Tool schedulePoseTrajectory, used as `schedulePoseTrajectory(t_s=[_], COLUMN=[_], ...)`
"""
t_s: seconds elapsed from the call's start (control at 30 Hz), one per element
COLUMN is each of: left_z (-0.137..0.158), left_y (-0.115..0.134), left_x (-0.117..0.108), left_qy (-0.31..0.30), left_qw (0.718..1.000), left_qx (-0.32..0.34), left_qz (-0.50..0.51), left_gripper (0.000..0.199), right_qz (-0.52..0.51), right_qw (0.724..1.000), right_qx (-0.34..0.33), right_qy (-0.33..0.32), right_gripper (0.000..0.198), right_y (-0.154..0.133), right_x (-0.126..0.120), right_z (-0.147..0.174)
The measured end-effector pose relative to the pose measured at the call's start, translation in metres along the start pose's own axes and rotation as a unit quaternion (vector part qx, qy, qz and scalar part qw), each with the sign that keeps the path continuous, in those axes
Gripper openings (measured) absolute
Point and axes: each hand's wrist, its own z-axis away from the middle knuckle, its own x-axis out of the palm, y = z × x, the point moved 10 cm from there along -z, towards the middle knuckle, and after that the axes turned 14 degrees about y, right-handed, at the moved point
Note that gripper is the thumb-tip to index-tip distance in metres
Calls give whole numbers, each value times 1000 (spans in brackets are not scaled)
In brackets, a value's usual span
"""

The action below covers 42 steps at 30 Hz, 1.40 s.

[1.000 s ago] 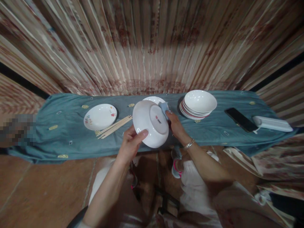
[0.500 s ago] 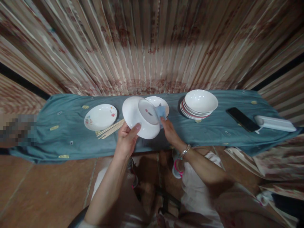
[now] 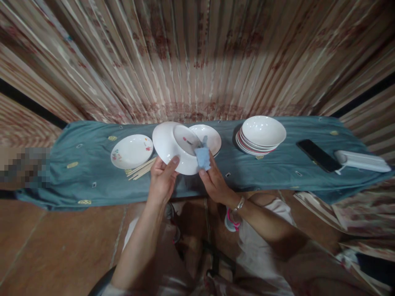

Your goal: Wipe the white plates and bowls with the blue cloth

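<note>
A white plate [image 3: 168, 142], tilted so its underside with a small red mark faces me, is lifted above the cloth-covered table. My left hand [image 3: 163, 181] grips its lower left rim, thumb on the underside and fingers behind. My right hand [image 3: 216, 181] pinches a light blue cloth [image 3: 203, 158] against the plate's right edge; part of its fingers is hidden behind the cloth. Behind the lifted plate, another white plate [image 3: 212, 137] lies on the table, partly covered from view.
Left on the teal tablecloth [image 3: 101, 185] are a flower-patterned plate [image 3: 132, 151] and several chopsticks [image 3: 140, 169]. To the right stand stacked white bowls [image 3: 262, 131], a black phone [image 3: 317, 155] and a white device [image 3: 361, 160]. A patterned curtain [image 3: 197, 61] hangs behind.
The blue cloth and my right hand have moved down and left along the plate's edge. My left hand has shifted the plate slightly left and up.
</note>
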Motion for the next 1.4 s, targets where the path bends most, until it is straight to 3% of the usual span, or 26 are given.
schedulePoseTrajectory(t_s=[0.27, 0.5, 1.07, 1.4], left_z=[4, 9, 24, 25], left_y=[-7, -12, -32, -31], left_x=[7, 8, 10, 12], left_qy=[-25, -36, -102, -96], left_qw=[999, 999, 991, 991], left_qx=[-1, -10, -19, -23], left_qz=[-24, -24, -90, -87], left_gripper=[47, 39, 36, 32], right_qz=[13, 3, 7, 15], right_qw=[995, 989, 993, 998], right_qx=[-99, -136, -95, -45], right_qy=[-24, -54, -67, -44], right_gripper=[50, 51, 57, 54], right_y=[-28, -42, -25, -4], right_x=[-5, -6, -10, -13], right_z=[-5, -11, -27, -35])
